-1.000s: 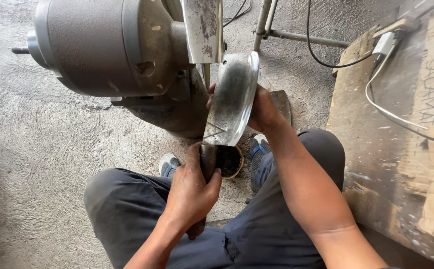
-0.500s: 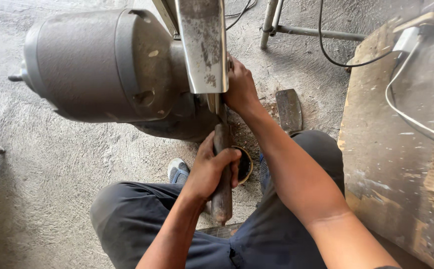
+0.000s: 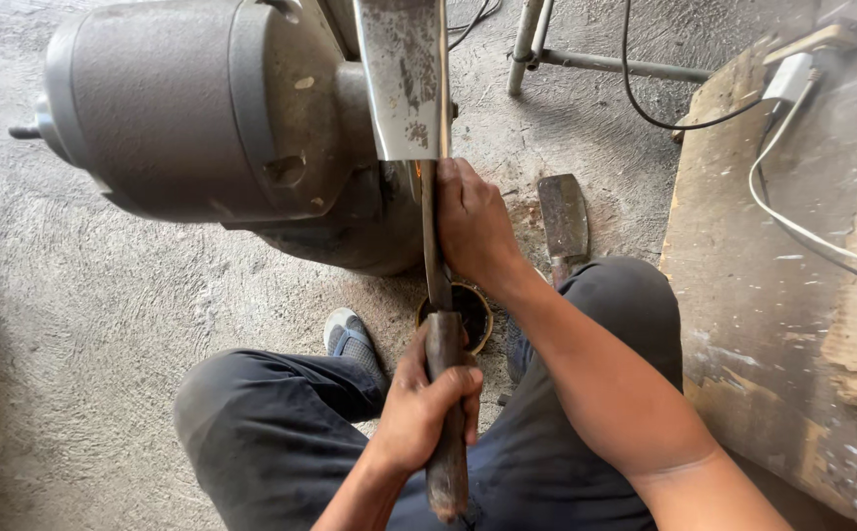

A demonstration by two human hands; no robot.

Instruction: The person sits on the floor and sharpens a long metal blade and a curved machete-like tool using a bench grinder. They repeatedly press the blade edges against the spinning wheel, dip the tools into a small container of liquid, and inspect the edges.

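Blade (image 3: 431, 231) lowered; cleaver (image 3: 564, 218), cup (image 3: 474, 317) beside; motor (image 3: 202, 118) looming left.

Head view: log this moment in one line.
left hand: grips knife handle | right hand: presses blade at grinder | cleaver: on floor

Dull grey metal motor housing (image 3: 192, 108), worn wooden knife handle (image 3: 446, 413), rough concrete floor (image 3: 74, 324), scuffed bare wood board (image 3: 782, 295).

A cleaver (image 3: 564, 216) lies right of the grinder motor (image 3: 212, 118), a bowl (image 3: 458, 315) before it.
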